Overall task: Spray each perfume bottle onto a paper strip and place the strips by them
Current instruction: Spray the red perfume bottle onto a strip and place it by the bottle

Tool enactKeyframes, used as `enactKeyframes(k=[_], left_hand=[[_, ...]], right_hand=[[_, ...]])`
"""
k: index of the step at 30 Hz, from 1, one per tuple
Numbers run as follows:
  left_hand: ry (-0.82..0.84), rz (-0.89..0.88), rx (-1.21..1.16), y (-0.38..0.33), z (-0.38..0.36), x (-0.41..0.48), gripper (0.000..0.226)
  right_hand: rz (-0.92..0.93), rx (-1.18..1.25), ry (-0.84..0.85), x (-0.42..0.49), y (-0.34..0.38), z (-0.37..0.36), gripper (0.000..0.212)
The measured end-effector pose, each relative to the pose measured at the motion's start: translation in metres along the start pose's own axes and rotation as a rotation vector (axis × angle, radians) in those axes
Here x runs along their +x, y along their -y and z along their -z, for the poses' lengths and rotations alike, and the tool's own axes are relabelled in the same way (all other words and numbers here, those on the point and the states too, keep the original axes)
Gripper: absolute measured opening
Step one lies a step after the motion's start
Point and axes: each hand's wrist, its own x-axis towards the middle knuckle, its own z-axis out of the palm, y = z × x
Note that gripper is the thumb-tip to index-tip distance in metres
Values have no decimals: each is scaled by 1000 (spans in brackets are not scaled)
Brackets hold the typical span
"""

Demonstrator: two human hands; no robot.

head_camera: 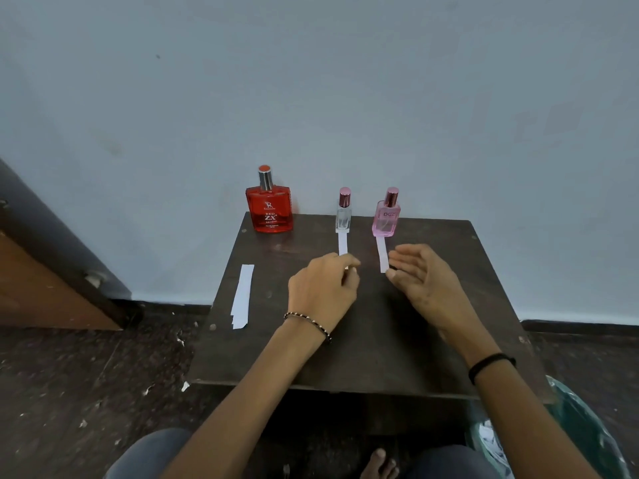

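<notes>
Three perfume bottles stand along the back edge of a dark wooden table [345, 357]: a red bottle [269, 209] at the left, a small clear bottle [343, 212] in the middle, a pink bottle [386, 216] at the right. A white paper strip [342, 243] lies in front of the clear bottle, its near end under the fingertips of my left hand [323, 290]. Another strip [382, 254] lies in front of the pink bottle, right beside the fingers of my right hand [423, 276], which is spread and holds nothing. A stack of spare strips [242, 295] lies at the table's left edge.
A pale wall rises right behind the bottles. A wooden door [41, 281] stands at the left. A bin lined with a green bag [584, 433] sits at the lower right. My knees and a bare foot show below the table's front edge.
</notes>
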Motion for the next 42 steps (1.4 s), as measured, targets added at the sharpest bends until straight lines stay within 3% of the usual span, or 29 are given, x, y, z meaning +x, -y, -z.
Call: enactKeyframes(k=[8, 11, 15, 18, 22, 32, 42], left_hand=[[-53, 191, -41, 65, 38, -17, 19], [-105, 304, -71, 96, 50, -16, 16], [-144, 407, -156, 136, 62, -18, 15], [-91, 405, -238, 153, 64, -21, 16], [12, 327, -225, 159, 64, -21, 22], [41, 270, -178, 162, 63, -19, 30], [-24, 329, -293, 164, 65, -20, 14]], right_hand=[[199, -201, 157, -40, 33, -81, 15], [276, -282, 172, -38, 45, -113, 18], [298, -415, 157, -32, 51, -152, 36], [291, -530, 182, -31, 51, -170, 51], [325, -565, 220, -30, 52, -175, 53], [347, -583, 165, -15, 56, -180, 24], [340, -378, 144, -18, 56, -175, 26]])
